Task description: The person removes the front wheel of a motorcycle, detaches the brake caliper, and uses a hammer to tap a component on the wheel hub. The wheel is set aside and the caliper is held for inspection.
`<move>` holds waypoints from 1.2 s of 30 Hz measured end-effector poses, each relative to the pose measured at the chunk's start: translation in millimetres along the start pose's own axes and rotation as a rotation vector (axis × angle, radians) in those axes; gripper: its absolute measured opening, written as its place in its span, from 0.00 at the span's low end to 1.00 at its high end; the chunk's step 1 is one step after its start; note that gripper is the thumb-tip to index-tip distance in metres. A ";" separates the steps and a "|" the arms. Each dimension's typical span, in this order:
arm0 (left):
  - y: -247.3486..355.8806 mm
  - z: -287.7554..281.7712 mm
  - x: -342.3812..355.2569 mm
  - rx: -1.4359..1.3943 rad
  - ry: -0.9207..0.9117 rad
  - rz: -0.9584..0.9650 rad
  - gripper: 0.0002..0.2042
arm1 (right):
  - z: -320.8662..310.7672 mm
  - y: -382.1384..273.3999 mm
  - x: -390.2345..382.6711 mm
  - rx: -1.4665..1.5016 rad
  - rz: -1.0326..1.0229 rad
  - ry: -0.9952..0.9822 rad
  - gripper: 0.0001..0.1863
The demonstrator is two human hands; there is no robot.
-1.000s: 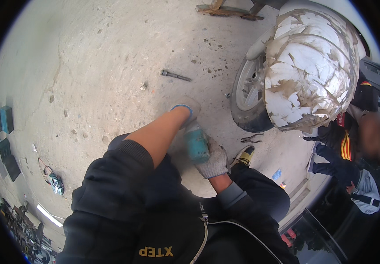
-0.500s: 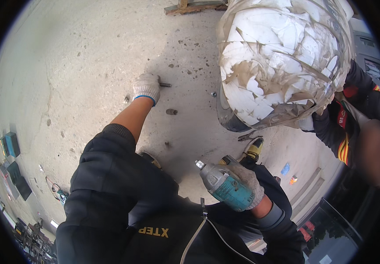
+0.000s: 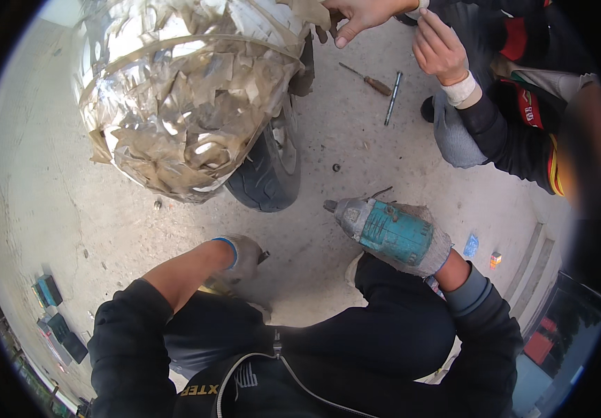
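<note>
Head view: the gloved right hand (image 3: pixel 431 252) is clamped on a teal power tool (image 3: pixel 382 228); the gloved left hand (image 3: pixel 243 259), fingers curled, touches the floor (image 3: pixel 356 150) near the tyre (image 3: pixel 269 171).

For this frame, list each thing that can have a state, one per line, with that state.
Left hand: gloved, closed on a small dark part, hard to identify.
Right hand: gloved, gripping the teal power wrench, nose pointing at the tyre.
Tyre: upright on the concrete floor.
Masked body panel: covered in paper and tape.
Screwdriver: lying loose on the floor.
Metal rod: lying beside it.
</note>
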State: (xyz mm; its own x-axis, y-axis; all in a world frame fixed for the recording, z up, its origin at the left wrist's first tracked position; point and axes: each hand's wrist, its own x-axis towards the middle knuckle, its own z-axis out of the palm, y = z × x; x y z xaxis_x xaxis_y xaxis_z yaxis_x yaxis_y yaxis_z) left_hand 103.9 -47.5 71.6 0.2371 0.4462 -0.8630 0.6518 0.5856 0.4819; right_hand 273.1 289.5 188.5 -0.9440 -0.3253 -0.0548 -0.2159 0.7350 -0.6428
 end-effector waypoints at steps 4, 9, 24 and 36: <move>82.4 -42.3 -2.2 -0.504 0.280 0.203 0.16 | -13.0 27.8 -13.4 -0.202 -0.008 0.091 0.20; 136.4 -94.2 31.2 -1.786 0.836 0.457 0.12 | -21.8 65.9 -42.5 -0.104 0.192 0.245 0.20; 165.4 -113.6 72.5 -2.072 0.857 0.965 0.12 | 13.7 157.9 -49.8 0.378 0.130 0.169 0.22; 163.6 -142.8 72.7 -2.097 1.108 0.572 0.13 | 31.0 190.7 -27.3 0.707 0.178 0.057 0.26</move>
State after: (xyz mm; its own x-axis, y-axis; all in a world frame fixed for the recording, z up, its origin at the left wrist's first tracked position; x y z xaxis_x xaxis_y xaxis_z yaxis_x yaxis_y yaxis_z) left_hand 125.0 177.4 109.4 -0.6895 0.3647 -0.6258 -0.7242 -0.3607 0.5877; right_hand 265.4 420.1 43.7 -0.9655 -0.1912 -0.1770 0.1364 0.2079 -0.9686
